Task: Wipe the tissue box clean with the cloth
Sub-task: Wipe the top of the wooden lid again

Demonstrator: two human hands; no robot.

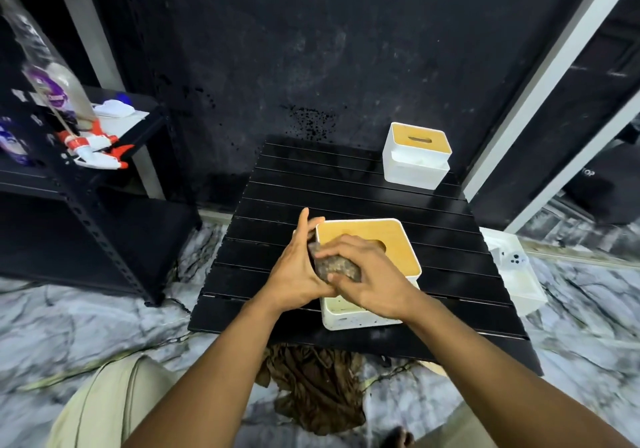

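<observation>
atop the tissue box (398, 250), right hand (367, 274) clutches cloth (332, 264); left hand (294, 267) rests straight-fingered beside.

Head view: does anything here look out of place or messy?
Yes. A brown rag lies crumpled on the floor by the table, a spray bottle is tipped nozzle-down on the left shelf, and dark specks dot the white front of the near tissue box.

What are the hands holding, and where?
The right hand grips the bunched cloth from above. The left hand only rests flat against the tissue box.
</observation>
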